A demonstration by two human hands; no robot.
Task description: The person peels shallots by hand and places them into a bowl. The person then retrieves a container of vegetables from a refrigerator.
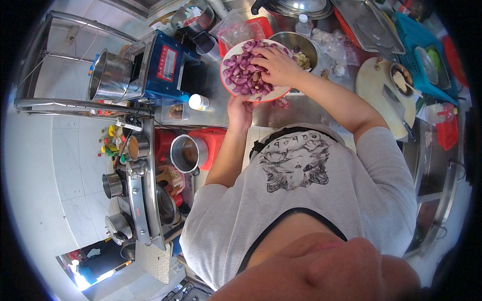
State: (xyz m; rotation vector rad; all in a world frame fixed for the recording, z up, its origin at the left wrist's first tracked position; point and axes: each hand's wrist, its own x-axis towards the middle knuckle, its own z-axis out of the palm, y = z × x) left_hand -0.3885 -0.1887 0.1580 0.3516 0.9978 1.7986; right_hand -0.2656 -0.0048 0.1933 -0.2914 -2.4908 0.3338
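A white plate with a red rim (223,81) carries a heap of purple shallots (241,71). My left hand (241,111) grips the plate's near edge, thumb by the rim and the other fingers partly hidden beneath. Over the right part of the heap lies my right hand (278,67), its fingers spread and touching the shallots. Whether any are caught under the palm is hidden. Just beyond the plate's right side is a steel bowl (312,47) with pale peeled pieces, perhaps garlic cloves (301,60), and a few shallots in it.
On the steel counter (211,116) stand a blue machine (158,67), a white-capped bottle (199,102) and a plastic bottle (303,26). A round cutting board (371,82) with a knife (393,99) lies right. A stove (137,203) with pots stands left.
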